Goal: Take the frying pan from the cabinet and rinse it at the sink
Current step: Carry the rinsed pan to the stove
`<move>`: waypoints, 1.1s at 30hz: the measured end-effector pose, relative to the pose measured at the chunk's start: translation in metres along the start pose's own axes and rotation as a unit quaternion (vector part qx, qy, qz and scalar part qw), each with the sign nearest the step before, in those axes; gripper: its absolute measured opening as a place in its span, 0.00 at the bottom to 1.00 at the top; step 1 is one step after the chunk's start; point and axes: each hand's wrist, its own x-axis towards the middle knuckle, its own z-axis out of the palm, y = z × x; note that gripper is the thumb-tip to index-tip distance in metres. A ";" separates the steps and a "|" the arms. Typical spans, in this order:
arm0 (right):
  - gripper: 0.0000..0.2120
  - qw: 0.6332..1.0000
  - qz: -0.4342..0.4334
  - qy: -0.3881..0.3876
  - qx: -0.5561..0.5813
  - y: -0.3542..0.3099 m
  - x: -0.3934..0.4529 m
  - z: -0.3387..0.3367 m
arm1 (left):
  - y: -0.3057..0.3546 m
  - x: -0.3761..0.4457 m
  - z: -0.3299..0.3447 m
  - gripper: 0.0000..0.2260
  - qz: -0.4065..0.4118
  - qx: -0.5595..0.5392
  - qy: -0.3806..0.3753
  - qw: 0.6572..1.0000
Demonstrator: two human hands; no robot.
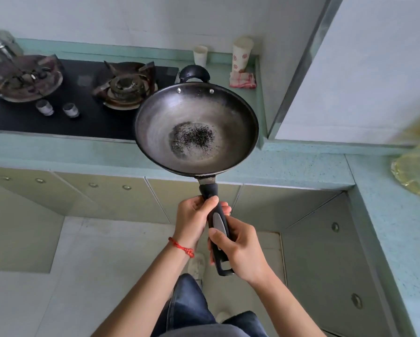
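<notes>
Blur hides a yellowish thing (415, 171) at right on the green worktop (289, 161); both my hands' grips, left (194, 215) and right (238, 249), wrap the frying pan (197, 128) handle.

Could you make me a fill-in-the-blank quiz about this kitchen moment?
1. Both hands grip the frying pan by its long ____.
2. A ____ cord circles the left hand's wrist.
3. The right hand holds ____ the pan than the left.
4. The gas stove has ____ burners.

Missing words: handle; red; farther from; two
</notes>
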 end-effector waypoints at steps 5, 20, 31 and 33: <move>0.07 1.000 0.026 0.012 0.000 -0.005 0.058 0.001 | 0.016 0.064 -0.005 0.10 -0.029 0.008 -0.019 0.999; 0.08 0.999 0.043 0.020 -0.012 -0.005 0.170 -0.037 | 0.034 0.175 0.025 0.08 -0.065 0.015 -0.028 0.997; 0.08 0.998 0.062 -0.005 -0.028 0.006 0.221 -0.074 | 0.028 0.224 0.053 0.09 -0.074 0.010 0.013 0.997; 0.08 0.998 0.060 -0.007 -0.032 0.007 0.228 -0.079 | 0.027 0.230 0.057 0.09 -0.074 0.005 0.020 0.997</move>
